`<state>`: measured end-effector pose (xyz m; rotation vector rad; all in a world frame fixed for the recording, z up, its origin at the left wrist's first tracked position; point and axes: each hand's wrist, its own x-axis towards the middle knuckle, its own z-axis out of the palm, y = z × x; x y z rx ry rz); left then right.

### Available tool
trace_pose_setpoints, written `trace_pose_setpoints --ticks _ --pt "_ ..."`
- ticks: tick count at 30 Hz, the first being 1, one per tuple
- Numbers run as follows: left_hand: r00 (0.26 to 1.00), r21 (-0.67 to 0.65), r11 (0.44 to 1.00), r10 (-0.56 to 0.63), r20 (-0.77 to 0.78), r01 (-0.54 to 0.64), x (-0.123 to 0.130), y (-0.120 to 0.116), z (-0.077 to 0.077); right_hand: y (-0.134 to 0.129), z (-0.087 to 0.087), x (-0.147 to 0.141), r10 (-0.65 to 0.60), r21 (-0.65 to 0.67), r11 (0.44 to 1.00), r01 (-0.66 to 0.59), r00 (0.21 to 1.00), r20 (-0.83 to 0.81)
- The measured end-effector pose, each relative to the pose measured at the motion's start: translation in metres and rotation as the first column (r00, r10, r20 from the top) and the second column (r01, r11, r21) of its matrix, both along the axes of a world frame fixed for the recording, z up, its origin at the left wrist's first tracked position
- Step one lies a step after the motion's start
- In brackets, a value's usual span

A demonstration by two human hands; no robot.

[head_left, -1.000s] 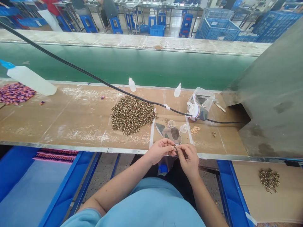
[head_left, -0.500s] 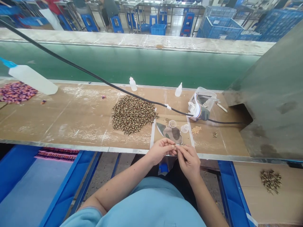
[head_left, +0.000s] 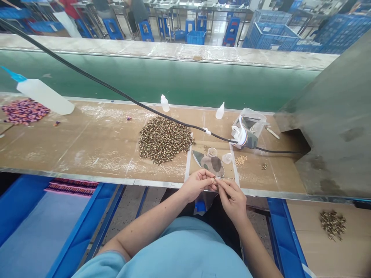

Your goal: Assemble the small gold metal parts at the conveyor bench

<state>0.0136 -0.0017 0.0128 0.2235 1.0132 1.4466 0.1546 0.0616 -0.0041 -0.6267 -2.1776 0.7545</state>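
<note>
My left hand (head_left: 199,184) and my right hand (head_left: 233,197) meet fingertip to fingertip over the table's front edge. Between the left thumb and fingers is a small metallic piece (head_left: 215,180), mostly hidden. The right fingers are pinched against it; whether they hold anything else is too small to tell. Just behind the hands lies a camouflage cloth (head_left: 213,165) with a small clear cup (head_left: 212,152) at its back edge. A large pile of small brass-coloured pieces (head_left: 165,139) is to the left. Small beige beads (head_left: 241,160) lie to the right.
A black cable (head_left: 121,94) crosses above the table. Two small white bottles (head_left: 165,103) stand at the back. A clear box (head_left: 249,119) is at the right, near a metal panel (head_left: 342,116). A large bottle (head_left: 46,96) leans over a purple-pink pile (head_left: 24,111).
The view has shifted slightly, moving the table items a little to the right. My hands keep nearly the same pose, fingertips together.
</note>
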Motion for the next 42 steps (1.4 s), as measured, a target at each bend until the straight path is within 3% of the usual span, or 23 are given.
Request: trace_pose_setpoints --ticks 6,17,22,30,42 --pt "1.000 0.005 1.000 -0.013 -0.006 0.013 0.000 -0.001 0.000 -0.001 0.001 0.001 -0.031 -0.136 0.990 0.027 0.999 -0.028" --pt "1.000 -0.003 1.000 -0.014 -0.008 0.014 0.000 -0.001 -0.002 -0.004 0.003 0.004 -0.058 -0.020 0.998 0.058 0.998 0.014" --pt "0.999 -0.004 1.000 -0.026 -0.029 0.026 0.000 -0.002 -0.003 -0.002 0.005 0.000 -0.156 -0.119 0.981 0.156 0.988 0.002" --pt "0.998 -0.020 0.998 -0.058 -0.023 0.058 -0.001 -0.001 0.000 0.004 0.003 -0.007 -0.067 -0.115 0.991 0.073 0.996 0.056" --pt "0.997 -0.007 0.999 -0.053 -0.059 0.052 0.002 0.001 -0.001 0.001 0.001 -0.007 -0.045 -0.084 0.995 0.050 0.997 0.059"
